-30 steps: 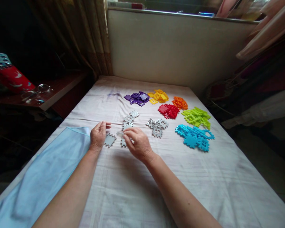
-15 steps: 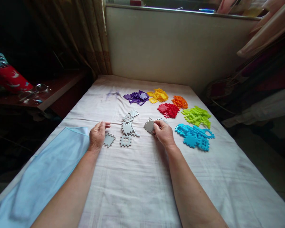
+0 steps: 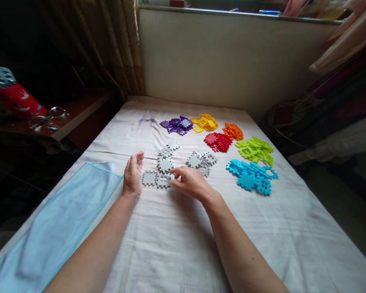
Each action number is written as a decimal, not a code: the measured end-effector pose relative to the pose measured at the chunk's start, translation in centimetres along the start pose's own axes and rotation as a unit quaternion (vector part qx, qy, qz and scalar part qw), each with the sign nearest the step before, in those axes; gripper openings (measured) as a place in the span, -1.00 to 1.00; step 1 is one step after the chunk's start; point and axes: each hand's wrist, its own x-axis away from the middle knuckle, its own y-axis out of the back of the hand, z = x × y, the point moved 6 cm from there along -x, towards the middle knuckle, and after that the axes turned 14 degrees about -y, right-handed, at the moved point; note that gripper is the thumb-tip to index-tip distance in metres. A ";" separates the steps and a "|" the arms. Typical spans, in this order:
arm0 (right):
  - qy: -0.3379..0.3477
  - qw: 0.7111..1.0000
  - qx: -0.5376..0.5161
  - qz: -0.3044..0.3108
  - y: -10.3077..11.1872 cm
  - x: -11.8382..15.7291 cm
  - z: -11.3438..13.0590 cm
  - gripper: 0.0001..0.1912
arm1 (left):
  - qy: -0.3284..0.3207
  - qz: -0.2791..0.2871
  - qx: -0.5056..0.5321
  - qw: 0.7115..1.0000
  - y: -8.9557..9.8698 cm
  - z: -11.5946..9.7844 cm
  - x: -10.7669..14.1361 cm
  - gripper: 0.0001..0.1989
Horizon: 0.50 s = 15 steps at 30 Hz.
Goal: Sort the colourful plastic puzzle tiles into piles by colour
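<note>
Smooth plastic grey tiles [image 3: 149,178]; creased cloth sheet [image 3: 158,244]; wood-look desk [image 3: 79,110].

A pale wall [image 3: 195,57] stood beneath a narrow ledge [image 3: 219,12], beside a brown curtain [image 3: 116,49]; the wooden tabletop [image 3: 82,105] at left (reddish where lit) faded into shadow.

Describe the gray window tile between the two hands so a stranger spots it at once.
On the pale sheet, look between the left hand and the right hand. The gray window tile lies there beside a solid tile, on the side nearer the right hand. Its middle is cut out like a window, unlike its plain-faced neighbour.
</note>
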 end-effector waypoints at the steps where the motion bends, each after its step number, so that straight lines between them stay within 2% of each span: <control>1: 0.015 1.000 0.026 0.005 -0.4 0.3 0.7 -0.70 | 0.015 0.001 0.005 1.000 0.0 0.0 0.0 -0.47; 6: 0.016 0.994 0.107 -0.011 -1.6 0.6 1.6 -0.65 | 0.019 -0.004 0.001 1.000 0.5 -0.2 -0.8 -0.45; 11: 0.019 0.992 0.119 0.018 -1.3 1.0 1.5 -0.62 | -0.019 -0.037 -0.018 0.999 1.8 -0.4 -1.9 -0.45; 15: 0.015 0.991 0.129 0.030 -0.8 1.3 1.6 -0.55 | -0.021 -0.037 -0.025 0.999 2.1 -0.2 -2.2 -0.44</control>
